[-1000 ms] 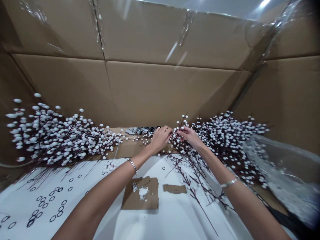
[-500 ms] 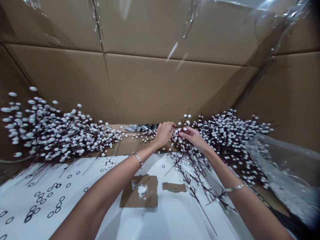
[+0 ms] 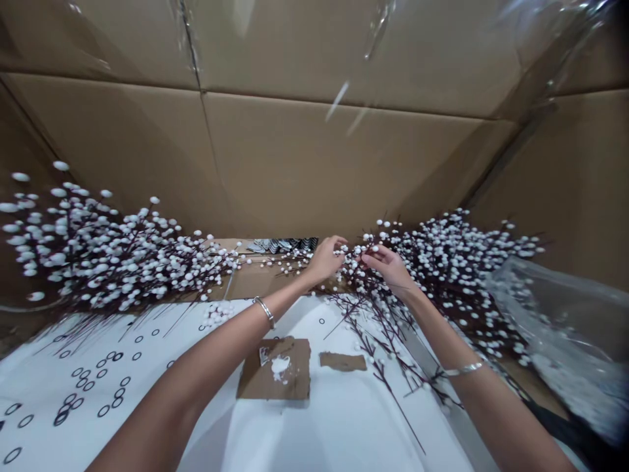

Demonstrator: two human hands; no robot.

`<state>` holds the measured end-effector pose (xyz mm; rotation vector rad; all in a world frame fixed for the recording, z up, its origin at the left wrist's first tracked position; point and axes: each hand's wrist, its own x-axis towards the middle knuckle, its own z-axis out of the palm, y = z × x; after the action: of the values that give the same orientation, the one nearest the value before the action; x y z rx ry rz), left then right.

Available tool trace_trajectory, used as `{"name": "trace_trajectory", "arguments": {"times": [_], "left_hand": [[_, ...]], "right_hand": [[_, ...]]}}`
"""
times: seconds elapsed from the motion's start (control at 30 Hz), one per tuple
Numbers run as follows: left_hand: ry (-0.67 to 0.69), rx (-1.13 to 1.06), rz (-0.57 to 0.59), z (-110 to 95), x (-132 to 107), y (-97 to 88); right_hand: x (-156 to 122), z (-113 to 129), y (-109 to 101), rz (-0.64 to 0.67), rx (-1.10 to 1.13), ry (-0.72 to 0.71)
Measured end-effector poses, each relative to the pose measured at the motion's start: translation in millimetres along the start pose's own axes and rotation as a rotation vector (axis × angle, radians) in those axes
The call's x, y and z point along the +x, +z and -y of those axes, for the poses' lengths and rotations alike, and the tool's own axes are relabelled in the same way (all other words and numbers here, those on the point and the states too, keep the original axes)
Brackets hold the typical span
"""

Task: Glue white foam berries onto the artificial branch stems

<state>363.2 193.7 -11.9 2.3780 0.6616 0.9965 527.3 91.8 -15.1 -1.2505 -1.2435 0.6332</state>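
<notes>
My left hand (image 3: 328, 257) is at the back of the white surface, its fingers curled around the end of a dark twig with white berries. Close by on the right, my right hand (image 3: 392, 267) pinches the same berry branch (image 3: 358, 255) between thumb and fingertips. The exact grip of the left fingers is partly hidden. Under and beside my right hand lies a heap of white-berry branches (image 3: 442, 262), some with bare dark stems (image 3: 388, 387) pointing towards me. Another heap of white-berry branches (image 3: 122, 255) lies to the left.
Cardboard walls (image 3: 344, 164) rise behind. On the white surface (image 3: 344, 419) are a cardboard square (image 3: 295, 387) with a white smear, a small cardboard strip (image 3: 343, 361) and several dark rings (image 3: 83, 383). Clear plastic bag (image 3: 570, 328) lies at right; dark-and-white striped pieces (image 3: 282, 245) sit behind.
My right hand has shifted slightly right, widening the gap between my hands. The berry twig between them has tipped lower. The view has also moved slightly.
</notes>
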Motion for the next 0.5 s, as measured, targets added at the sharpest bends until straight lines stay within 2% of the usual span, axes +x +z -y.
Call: {"name": "trace_trajectory", "arguments": {"times": [0.07, 0.23, 0.5], "left_hand": [[0.008, -0.007, 0.015, -1.2, -10.8, -3.5], [0.116, 0.006, 0.147, -2.1, -29.2, -4.0], [0.197, 0.084, 0.137, 4.1, -22.0, 3.8]], "right_hand": [[-0.6, -2.3, -0.5, 0.001, 0.007, -0.002], [-1.4, -5.7, 0.6, 0.009, 0.017, -0.005], [-0.3, -4.0, 2.8, 0.013, -0.009, -0.006]]}}
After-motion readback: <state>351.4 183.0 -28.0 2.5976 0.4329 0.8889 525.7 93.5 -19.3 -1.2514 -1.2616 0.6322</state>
